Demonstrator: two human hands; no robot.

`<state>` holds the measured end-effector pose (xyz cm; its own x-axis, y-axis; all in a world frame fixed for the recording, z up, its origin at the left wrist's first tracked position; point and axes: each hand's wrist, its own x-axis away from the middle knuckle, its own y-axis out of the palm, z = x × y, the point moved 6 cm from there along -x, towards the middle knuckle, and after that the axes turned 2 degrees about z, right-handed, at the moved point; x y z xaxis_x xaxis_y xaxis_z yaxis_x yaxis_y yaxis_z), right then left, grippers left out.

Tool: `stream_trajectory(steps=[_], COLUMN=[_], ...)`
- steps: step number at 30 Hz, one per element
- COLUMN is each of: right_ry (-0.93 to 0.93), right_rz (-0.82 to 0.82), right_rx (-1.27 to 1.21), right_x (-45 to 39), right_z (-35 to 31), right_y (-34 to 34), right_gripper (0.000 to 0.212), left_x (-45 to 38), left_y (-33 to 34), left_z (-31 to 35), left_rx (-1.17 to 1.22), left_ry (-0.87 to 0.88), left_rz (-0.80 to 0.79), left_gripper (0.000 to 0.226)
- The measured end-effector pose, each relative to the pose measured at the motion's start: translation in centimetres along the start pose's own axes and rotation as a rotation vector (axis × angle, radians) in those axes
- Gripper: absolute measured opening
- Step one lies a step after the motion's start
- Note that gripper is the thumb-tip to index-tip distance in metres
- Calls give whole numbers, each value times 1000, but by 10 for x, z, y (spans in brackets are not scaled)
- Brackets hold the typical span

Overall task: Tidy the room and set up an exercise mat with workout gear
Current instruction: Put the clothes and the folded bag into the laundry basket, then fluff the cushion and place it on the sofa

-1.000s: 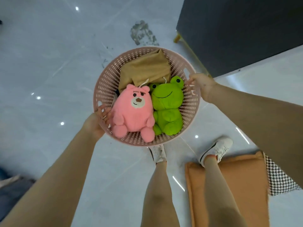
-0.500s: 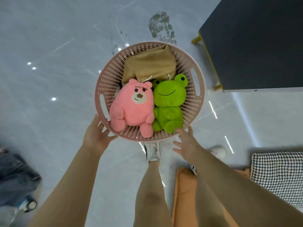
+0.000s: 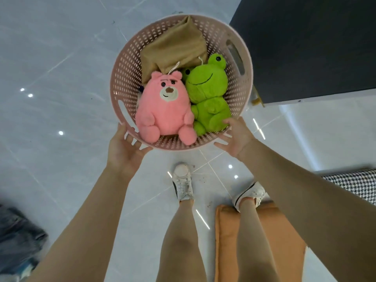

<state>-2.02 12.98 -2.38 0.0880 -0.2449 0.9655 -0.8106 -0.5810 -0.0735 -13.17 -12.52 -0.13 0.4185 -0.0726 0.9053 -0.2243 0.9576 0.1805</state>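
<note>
A round pink perforated basket (image 3: 126,78) stands on the grey tiled floor at top centre. Inside it sit a pink bear plush (image 3: 164,110), a green frog plush (image 3: 207,92) and a folded tan cloth bag (image 3: 175,45). My left hand (image 3: 126,149) touches the basket's near-left wall, thumb at the rim and fingers spread below it. My right hand (image 3: 237,137) touches the near-right wall, thumb by the frog's foot and fingers spread. Neither hand is curled round the rim or a handle slot.
A dark cabinet (image 3: 305,47) with a gold foot (image 3: 257,100) stands right beside the basket. An orange cushion (image 3: 284,247) lies under my right shoe, a houndstooth cushion (image 3: 358,186) at far right. Dark denim clothing (image 3: 18,243) lies bottom left.
A second ago my hands held the basket by its two side handles. They let go, and both now touch its near wall. The basket sits closer to the cabinet.
</note>
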Motion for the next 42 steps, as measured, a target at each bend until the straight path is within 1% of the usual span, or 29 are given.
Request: stream_trajectory(steps=[2, 4, 6, 8, 10, 12, 15, 17, 19, 23, 25, 26, 27, 28, 29, 31, 33, 34, 35, 38, 40, 42], right_ry=[26, 35, 23, 31, 75, 94, 16, -18, -40, -112, -136, -143, -133, -107, -82, -33, 12, 33, 45, 39, 54, 86], right_rz=[-32, -44, -36, -80, -123, -131, -86, -42, -25, 29, 102, 130, 148, 170, 159, 161, 189, 229, 277, 366, 384, 422], right_rx=[12, 20, -5, -126, -310, -497, -695, -732, -691, -609, -553, -492, -447, -448, -456, -530, -604, -661, -747, -926, -979, -1043], right_x=[4, 12, 22, 36, 48, 63, 81, 89, 95, 100, 96, 93, 88, 84, 80, 68, 61, 60, 58, 48, 37, 23], right_z=[-10, -16, -17, -14, -9, -10, -17, -15, -11, 5, 21, 28, 37, 50, 58, 81, 97, 109, 125, 158, 181, 211], right_y=[-7, -14, -24, -36, -46, -66, -115, -152, -183, -271, -327, -345, -362, -391, -407, -456, -488, -508, -537, -593, -617, -635], right_gripper=[49, 32, 16, 17, 24, 29, 32, 27, 24, 35, 35, 33, 32, 31, 32, 33, 33, 32, 32, 30, 29, 31], left_x=[1, 5, 14, 31, 51, 77, 116, 136, 153, 181, 191, 192, 192, 194, 195, 198, 198, 202, 207, 219, 222, 224], left_y=[10, 15, 14, 20, 31, 55, 104, 138, 172, 244, 274, 282, 288, 299, 305, 324, 335, 339, 344, 352, 352, 349], left_z=[2, 6, 7, 8, 4, -12, -49, -80, -110, -190, -240, -257, -274, -304, -323, -378, -417, -440, -478, -559, -605, -650], left_rx=[9, -26, -110, -173, -137, -98, -185, -221, -232, -401, -515, -548, -590, -657, -706, -819, -920, -978, -1050, -1221, -1368, -1542], left_ry=[-9, -28, -57, -51, -47, -80, -124, -142, -180, -247, -272, -282, -284, -298, -303, -329, -336, -338, -363, -434, -479, -543], left_rz=[-48, -65, -32, -3, -15, -91, -192, -245, -291, -402, -439, -437, -439, -449, -451, -450, -453, -446, -453, -461, -470, -514], left_gripper=[57, 46, 33, 37, 41, 41, 36, 37, 35, 34, 35, 35, 36, 37, 37, 36, 36, 35, 34, 30, 31, 31])
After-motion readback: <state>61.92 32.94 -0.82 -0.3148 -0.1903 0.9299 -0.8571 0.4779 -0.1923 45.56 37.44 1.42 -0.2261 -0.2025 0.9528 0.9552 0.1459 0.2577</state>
